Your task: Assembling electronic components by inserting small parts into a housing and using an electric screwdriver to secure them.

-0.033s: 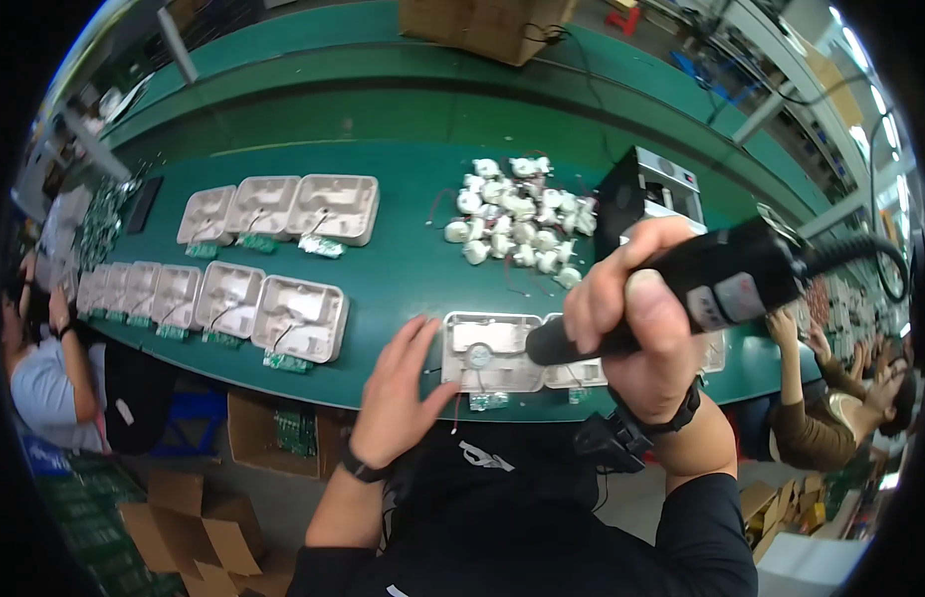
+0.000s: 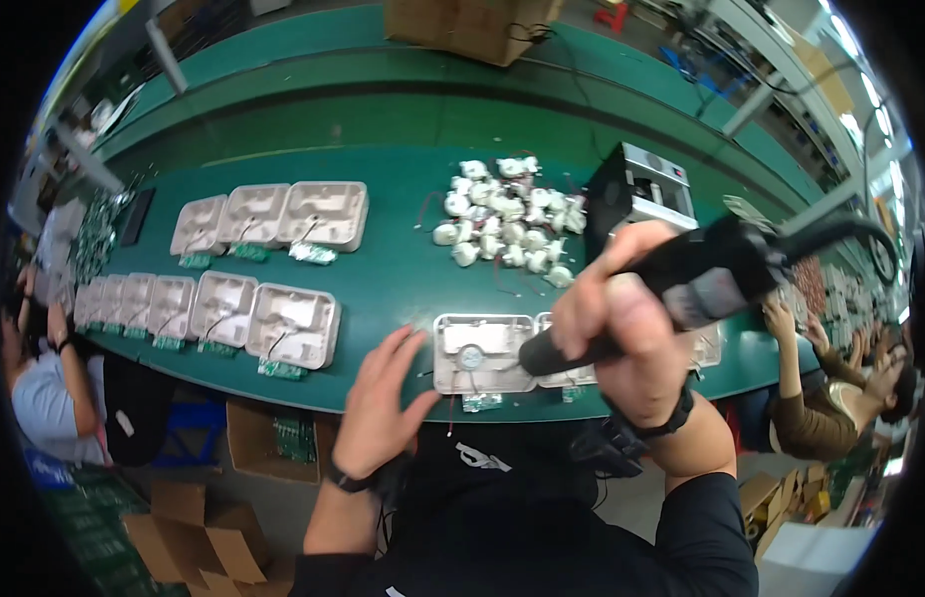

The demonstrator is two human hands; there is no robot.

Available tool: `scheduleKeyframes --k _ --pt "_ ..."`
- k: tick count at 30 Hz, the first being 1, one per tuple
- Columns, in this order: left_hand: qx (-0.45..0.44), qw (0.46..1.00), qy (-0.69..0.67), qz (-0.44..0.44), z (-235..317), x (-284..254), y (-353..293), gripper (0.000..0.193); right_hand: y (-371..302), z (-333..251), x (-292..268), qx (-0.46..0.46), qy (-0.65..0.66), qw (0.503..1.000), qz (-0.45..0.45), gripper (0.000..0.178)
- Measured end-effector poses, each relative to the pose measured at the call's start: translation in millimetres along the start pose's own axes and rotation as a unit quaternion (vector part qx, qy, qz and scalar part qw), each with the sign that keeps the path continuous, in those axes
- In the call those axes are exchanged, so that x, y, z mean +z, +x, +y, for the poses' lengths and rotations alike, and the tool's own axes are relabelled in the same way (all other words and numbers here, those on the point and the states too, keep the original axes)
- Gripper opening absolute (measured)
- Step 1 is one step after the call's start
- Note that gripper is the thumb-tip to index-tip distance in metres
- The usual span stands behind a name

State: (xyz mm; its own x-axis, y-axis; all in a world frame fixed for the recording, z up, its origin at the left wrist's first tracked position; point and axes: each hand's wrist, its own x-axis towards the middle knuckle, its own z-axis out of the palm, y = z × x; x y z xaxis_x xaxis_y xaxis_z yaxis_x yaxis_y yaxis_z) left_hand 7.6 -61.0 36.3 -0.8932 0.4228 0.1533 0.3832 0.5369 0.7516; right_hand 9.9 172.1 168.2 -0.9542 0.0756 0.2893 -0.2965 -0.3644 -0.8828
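Observation:
My right hand (image 2: 636, 333) is wrapped round a black corded electric screwdriver (image 2: 716, 277), held above the front of the bench. Its dark nose overlaps the right edge of a white plastic housing (image 2: 500, 336); whether it touches cannot be told. A round white part (image 2: 470, 358) sits inside that housing, and a small green circuit board (image 2: 482, 402) hangs at its front side. My left hand (image 2: 378, 413) holds nothing, fingers apart, its thumb close to the housing's left side. More housings (image 2: 565, 378) stand to the right, partly hidden behind my right hand.
White round parts with wires (image 2: 512, 214) are heaped mid-bench, beside a black box-shaped device (image 2: 646, 189). Several housings with boards (image 2: 293, 323) stand in two rows at left. People work on both sides. Cardboard boxes (image 2: 199, 537) lie below the bench.
The view has shifted slightly, moving the bench things a little left. My left hand has drawn slightly left from the housing. The right hand keeps its grip on the screwdriver.

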Motion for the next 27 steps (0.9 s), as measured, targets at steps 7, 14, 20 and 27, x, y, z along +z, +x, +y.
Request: scheduleKeyframes --k 7,14,20,27 --pt "0.033 0.974 -0.222 -0.028 44 -1 -40 0.066 -36 32 31 0.144 -0.024 0.989 0.017 0.038" --pt "-0.146 0.911 -0.384 -0.037 28 17 -50 0.052 -53 46 -14 -0.130 -0.519 0.844 -0.031 0.053" --pt "-0.098 0.887 -0.451 0.011 -2 13 -57 0.045 -89 80 -76 -0.014 -0.754 0.657 0.000 0.041" --pt "-0.064 0.899 -0.432 0.029 -6 20 -50 0.046 -81 109 -74 0.007 -0.737 0.675 0.034 0.030"
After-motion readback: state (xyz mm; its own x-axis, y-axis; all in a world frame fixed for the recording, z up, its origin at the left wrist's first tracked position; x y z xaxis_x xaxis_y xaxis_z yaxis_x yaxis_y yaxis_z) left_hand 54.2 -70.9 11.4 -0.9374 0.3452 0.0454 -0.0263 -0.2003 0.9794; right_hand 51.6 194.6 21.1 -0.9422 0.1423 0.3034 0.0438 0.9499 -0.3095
